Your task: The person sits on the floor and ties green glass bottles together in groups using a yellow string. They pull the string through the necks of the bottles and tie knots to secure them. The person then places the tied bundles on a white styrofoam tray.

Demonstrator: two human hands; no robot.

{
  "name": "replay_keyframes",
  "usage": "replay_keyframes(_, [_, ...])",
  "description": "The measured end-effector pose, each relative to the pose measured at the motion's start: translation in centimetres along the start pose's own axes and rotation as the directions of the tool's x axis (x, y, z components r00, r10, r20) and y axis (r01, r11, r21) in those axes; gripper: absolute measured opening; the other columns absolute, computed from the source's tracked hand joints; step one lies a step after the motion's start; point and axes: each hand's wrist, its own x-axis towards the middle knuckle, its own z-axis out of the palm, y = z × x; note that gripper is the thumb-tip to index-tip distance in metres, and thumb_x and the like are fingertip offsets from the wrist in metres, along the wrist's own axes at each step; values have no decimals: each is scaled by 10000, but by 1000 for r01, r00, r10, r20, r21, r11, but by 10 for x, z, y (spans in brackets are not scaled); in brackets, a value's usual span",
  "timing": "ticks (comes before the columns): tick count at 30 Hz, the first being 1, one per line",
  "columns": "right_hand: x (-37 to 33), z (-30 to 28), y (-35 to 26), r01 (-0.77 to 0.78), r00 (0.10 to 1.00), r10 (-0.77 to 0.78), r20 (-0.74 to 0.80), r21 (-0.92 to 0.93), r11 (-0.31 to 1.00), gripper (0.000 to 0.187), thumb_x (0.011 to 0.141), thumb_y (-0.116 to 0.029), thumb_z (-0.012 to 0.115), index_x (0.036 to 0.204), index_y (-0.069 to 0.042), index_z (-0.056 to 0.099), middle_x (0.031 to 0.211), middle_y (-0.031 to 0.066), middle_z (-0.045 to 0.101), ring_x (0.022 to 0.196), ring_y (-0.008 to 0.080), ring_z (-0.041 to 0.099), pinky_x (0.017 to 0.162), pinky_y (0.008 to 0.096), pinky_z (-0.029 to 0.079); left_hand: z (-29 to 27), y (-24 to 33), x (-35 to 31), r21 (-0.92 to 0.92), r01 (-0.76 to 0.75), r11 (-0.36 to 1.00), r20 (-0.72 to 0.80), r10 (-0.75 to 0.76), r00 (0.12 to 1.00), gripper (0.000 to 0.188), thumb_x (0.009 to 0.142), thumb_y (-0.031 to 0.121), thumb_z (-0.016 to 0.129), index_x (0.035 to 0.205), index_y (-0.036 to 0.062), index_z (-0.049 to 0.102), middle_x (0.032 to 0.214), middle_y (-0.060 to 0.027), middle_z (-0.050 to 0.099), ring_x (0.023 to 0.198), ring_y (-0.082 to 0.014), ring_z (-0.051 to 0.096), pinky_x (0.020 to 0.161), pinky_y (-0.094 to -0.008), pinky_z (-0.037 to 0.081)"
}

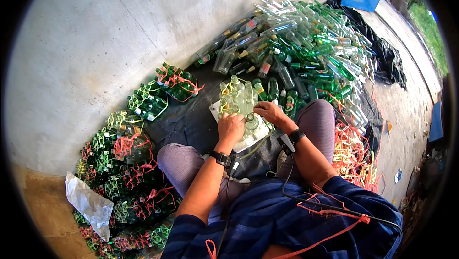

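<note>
Between my knees, a cluster of clear glass bottles [237,95] stands upright on a white board [247,143]. Yellowish string loops around some of their necks. My left hand [231,128] is closed at the near left side of the cluster, its fingertips hidden against the glass. Opposite it, my right hand [270,111] pinches at the near right side. A loose length of yellow-green plastic string [258,146] trails from below my right hand toward my lap. One clear bottle [251,124] stands nearest me, between the two hands.
A large heap of loose green and clear bottles [306,44] rises ahead to the right. Tied bottle bundles [129,177] line the left side by the wall [95,44]. Red and yellow strings [351,156] lie beside my right knee. Cables run from both wrist straps.
</note>
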Motion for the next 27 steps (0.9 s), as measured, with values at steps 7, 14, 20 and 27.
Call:
replay_keyframes(7, [3,-7,6,35,996,-33,78,-21,999,269,930,-247,674,1009,1,742,866,86,729,798,163,664,744,334,526,-3,1,0,-7,2,1000,6,-2,1000,156,910,245,691,844,108,728,874,-82,716,862,-357,648,780,-454,537])
replay_keyframes(14, [3,9,8,124,988,-142,-66,-219,968,218,883,-217,660,932,-25,752,849,199,728,792,346,726,731,421,556,-5,3,-1,-24,-6,1000,10,7,1000,162,920,244,683,858,100,725,875,-92,717,863,-359,648,795,-452,532])
replay_keyframes(20, [5,23,6,47,986,-81,-147,-224,974,188,867,-212,671,892,-46,756,860,197,733,822,370,729,736,437,564,-7,4,-3,-24,-15,1000,2,15,1000,128,916,212,684,876,97,724,897,-99,720,896,-356,648,816,-449,530])
replay_keyframes(27, [10,19,17,-97,984,95,-148,-2,995,724,791,-144,827,1449,-69,534,816,80,677,721,174,652,650,335,515,-33,2,-16,-203,146,968,-71,-163,984,380,804,210,809,1123,110,628,1125,-137,633,1081,-359,614,895,-453,533])
